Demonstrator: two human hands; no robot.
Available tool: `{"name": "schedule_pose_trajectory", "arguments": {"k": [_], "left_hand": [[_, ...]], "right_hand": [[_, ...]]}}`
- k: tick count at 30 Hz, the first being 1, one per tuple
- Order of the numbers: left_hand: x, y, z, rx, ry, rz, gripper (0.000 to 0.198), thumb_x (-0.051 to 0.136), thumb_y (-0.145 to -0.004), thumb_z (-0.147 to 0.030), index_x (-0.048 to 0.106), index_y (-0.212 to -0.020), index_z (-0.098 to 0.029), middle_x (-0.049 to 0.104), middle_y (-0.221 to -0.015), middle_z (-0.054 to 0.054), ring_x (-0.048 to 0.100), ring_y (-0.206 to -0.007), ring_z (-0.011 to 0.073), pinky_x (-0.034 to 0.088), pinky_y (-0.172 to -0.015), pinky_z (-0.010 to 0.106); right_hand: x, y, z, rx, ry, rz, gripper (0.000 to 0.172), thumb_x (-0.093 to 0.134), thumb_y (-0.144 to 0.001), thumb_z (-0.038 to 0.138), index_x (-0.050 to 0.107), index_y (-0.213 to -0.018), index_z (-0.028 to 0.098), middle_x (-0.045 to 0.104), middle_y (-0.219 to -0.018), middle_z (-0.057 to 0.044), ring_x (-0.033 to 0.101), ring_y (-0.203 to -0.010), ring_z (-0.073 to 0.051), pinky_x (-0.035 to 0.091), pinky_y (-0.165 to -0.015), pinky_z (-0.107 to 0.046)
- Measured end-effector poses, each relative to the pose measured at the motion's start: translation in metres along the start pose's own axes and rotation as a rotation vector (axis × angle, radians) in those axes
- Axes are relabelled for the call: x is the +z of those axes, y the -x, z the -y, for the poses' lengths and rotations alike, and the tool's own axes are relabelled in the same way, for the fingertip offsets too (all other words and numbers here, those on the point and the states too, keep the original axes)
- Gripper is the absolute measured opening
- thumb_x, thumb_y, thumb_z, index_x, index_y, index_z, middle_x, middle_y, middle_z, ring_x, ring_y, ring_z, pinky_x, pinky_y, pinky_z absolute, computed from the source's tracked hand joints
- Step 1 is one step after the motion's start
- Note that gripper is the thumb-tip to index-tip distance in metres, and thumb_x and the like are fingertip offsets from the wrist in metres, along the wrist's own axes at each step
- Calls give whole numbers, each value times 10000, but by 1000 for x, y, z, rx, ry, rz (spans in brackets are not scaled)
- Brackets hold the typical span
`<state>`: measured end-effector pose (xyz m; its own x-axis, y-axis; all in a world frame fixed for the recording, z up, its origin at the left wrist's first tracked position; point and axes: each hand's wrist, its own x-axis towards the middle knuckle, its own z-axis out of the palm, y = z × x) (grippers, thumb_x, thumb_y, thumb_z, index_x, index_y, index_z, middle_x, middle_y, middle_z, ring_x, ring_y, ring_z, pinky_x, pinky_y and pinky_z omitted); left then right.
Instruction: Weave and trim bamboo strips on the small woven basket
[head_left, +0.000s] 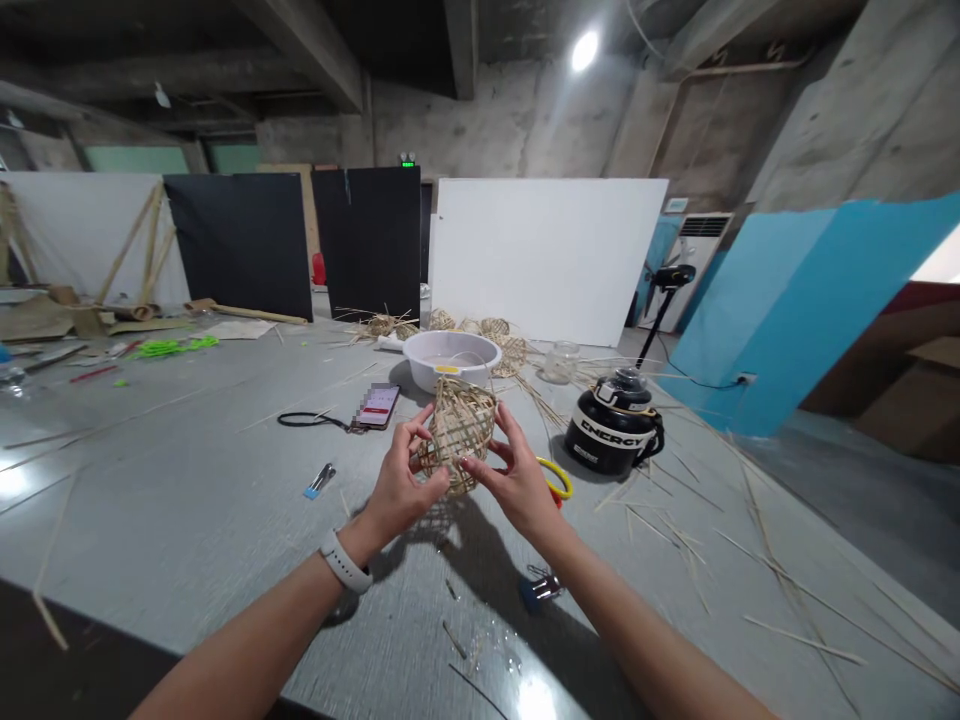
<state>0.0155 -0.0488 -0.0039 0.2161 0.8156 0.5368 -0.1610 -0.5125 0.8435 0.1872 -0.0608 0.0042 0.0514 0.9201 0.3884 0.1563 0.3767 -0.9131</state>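
Between my two hands is a small woven bamboo basket [463,425], tilted, its open lattice of pale strips showing. My left hand [409,475] wraps its left side, thumb pressed on the near lower face. On the right side, my right hand [517,480] grips it with the thumb at the front and fingers behind. A thin strip end arcs up from the basket's top. Yellow-handled scissors [556,480] lie partly hidden behind my right hand. Below my right wrist sits a small blue-and-metal object [540,588] that I cannot make out.
A white basin [451,360] stands just beyond the basket, with woven pieces [510,352] behind it. A phone [375,406] with a strap lies left. At right are a black jug [611,425], a glass jar [561,362] and scattered bamboo strips [675,545].
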Motion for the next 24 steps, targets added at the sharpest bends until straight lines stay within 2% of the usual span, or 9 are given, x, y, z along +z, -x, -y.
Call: {"name": "schedule_pose_trajectory", "arguments": {"k": [3, 8, 14, 20, 24], "left_hand": [[-2, 0, 1, 1, -25, 6, 282, 604, -770, -137, 420, -965, -223, 278, -1594, 159, 440, -1386, 296, 516, -962, 400], [-5, -1, -2, -13, -134, 58, 114, 598, -831, -198, 527, -920, -200, 252, -1608, 144, 361, -1434, 321, 501, -980, 408], [-7, -1, -6, 13, -121, 76, 117, 613, -861, -240, 536, -943, -210, 250, -1607, 136, 324, -1454, 300, 490, -1000, 407], [-7, -1, -5, 18, -91, 98, 136, 574, -869, -224, 479, -966, -217, 189, -1630, 138, 318, -1458, 297, 487, -1006, 421], [-9, -3, -4, 37, -67, 119, 90, 544, -868, -202, 468, -915, -213, 219, -1623, 141, 286, -1474, 294, 476, -1019, 431]], "right_hand": [[-3, -3, -1, -3, -19, 6, 1065, 813, -667, 503, 256, -1548, 284, 319, -1580, -147, 577, -1213, -316, 496, -1020, -494], [-2, -3, 0, 15, -39, -23, 1046, 830, -646, 492, 310, -1529, 281, 316, -1584, -140, 581, -1216, -325, 494, -1026, -492], [-2, -1, 7, 43, -37, -48, 1078, 838, -625, 486, 301, -1532, 261, 348, -1559, -160, 599, -1185, -323, 531, -978, -481], [-3, 1, 14, 21, -1, -45, 1049, 828, -641, 477, 304, -1531, 296, 349, -1551, -145, 586, -1180, -332, 608, -818, -431], [-2, 1, 14, 47, -7, -68, 1074, 832, -634, 483, 280, -1537, 298, 332, -1561, -150, 586, -1180, -330, 609, -811, -426]]}}
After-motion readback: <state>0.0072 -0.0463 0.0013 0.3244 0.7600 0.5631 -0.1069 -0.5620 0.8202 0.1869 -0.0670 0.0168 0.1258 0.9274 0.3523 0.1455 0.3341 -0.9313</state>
